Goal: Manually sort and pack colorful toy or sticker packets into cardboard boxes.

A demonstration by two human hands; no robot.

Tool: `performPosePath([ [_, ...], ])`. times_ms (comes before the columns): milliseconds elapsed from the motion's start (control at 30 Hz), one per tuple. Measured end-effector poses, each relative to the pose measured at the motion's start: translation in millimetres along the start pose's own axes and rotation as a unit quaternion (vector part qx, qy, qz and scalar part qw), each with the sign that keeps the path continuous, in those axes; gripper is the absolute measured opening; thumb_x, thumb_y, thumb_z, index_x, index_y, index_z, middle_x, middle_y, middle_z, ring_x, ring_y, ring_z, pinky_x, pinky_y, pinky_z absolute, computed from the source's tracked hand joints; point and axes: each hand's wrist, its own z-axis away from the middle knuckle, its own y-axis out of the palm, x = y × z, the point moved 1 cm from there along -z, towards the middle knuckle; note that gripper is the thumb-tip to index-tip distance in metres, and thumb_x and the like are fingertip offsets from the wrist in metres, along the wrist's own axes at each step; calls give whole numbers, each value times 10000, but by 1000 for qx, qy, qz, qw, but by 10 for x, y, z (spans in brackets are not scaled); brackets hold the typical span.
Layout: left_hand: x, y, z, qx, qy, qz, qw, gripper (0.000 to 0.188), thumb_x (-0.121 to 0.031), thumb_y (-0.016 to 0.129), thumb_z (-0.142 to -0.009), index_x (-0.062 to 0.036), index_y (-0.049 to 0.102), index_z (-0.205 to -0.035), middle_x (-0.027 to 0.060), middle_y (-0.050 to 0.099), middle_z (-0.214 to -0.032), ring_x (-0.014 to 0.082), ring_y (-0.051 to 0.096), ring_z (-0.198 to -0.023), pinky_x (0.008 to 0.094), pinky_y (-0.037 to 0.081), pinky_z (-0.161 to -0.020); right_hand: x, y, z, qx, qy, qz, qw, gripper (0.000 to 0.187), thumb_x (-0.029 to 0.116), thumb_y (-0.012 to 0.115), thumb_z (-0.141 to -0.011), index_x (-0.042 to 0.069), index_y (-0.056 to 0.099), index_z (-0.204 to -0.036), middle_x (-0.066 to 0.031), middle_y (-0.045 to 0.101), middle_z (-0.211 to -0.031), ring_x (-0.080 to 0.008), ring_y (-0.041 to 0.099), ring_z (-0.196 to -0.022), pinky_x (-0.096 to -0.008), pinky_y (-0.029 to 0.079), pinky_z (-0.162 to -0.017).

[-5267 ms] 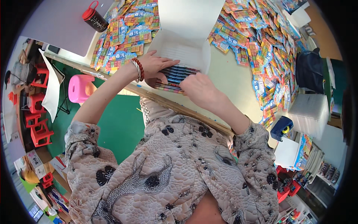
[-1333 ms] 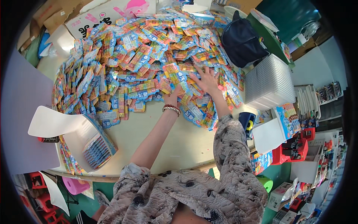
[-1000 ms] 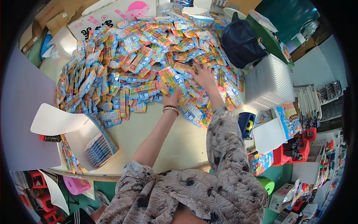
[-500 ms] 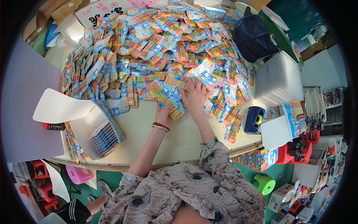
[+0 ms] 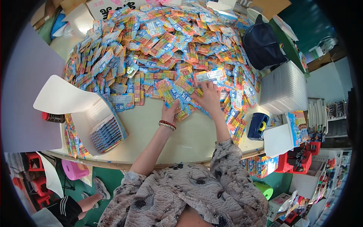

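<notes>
A large heap of flat, colourful blister packets with blue, yellow and red sections covers the back of the table. My left hand is closed on one such packet at the heap's front edge, thumb on top. Just to the right, my right hand has its thumb and fingers bent around the edge of another packet. Its fingertips also touch a packet lying white-printed side up. Some packet edges under my hands are hidden.
An open white box with a row of packets stands at the left. To the right are a blue tape dispenser, stacked clear plastic trays and a dark blue bag. A person's leg shows at lower left.
The view has shifted slightly. My right hand has drawn a packet in beside the one in my left hand, which still holds its packet.
</notes>
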Motion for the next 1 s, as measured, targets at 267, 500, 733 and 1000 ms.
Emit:
performPosePath([
  [267, -225, -86, 77, 135, -91, 112, 980, 405, -321, 439, -985, -96, 397, -1319, 67, 552, -1239, 242, 560, -1124, 432, 494, -913, -185, -19, 88, -115, 71, -264, 955, 376, 135, 766, -733, 56, 552, -1033, -100, 628, -889, -236, 617, -793, -333, 474, -704],
  [500, -387, -123, 87, 206, -108, 39, 972, 503, -412, 388, -985, -107, 331, -1381, 62, 478, -1345, 248, 493, -1216, 446, 428, -994, 0, -822, -203, 350, -142, -327, 866, 235, 28, 726, -735, 29, 668, -962, -40, 642, -836, -114, 607, -763, -256, 481, -659],
  [733, -329, -128, 91, 244, 2, -10, 970, 620, -264, 610, -908, -113, 271, -1405, 47, 471, -1319, 204, 504, -1192, 378, 483, -929, 936, -8, -604, 378, -277, 46, 882, 416, 138, 766, -597, 65, 640, -986, -126, 614, -955, -311, 604, -911, -390, 485, -763],
  [1000, -7, -119, -54, 61, 108, -147, 981, 665, 16, 741, -737, -42, 369, -1285, 64, 558, -1158, 159, 599, -997, 306, 530, -826, 583, 138, -187, -49, -58, -330, 941, 275, 106, 677, -770, 20, 560, -1004, -128, 580, -972, -285, 549, -985, -384, 441, -842],
])
